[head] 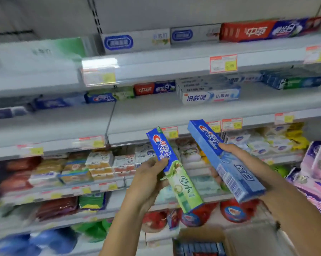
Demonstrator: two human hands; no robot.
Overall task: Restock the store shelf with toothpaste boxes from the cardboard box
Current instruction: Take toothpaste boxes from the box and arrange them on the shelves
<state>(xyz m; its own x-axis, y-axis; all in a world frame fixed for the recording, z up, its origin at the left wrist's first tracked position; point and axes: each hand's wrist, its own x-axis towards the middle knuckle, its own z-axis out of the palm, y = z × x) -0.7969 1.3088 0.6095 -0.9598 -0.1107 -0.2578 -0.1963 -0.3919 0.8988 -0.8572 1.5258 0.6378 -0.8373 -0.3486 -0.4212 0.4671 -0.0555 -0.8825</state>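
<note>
Left hand (pixel 147 177): you're gripping a green-and-blue toothpaste box (pixel 176 172), tilted.
Right hand (pixel 248 159): you're gripping a blue toothpaste box (pixel 207 135) just beside it.
Shelf (pixel 156 115): far, partly stocked, with bare stretches; neither box is placed yet.
Cardboard box (pixel 198 235): near and below, with more boxes inside, so plenty is probably left.

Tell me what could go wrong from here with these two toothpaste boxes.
1. The green box and the blue box are different kinds; either might land in the wrong row on the shelf.
2. The left hand and the right hand each hold a tilted box alone; a loose grip might drop one toward the cardboard box below.
</note>
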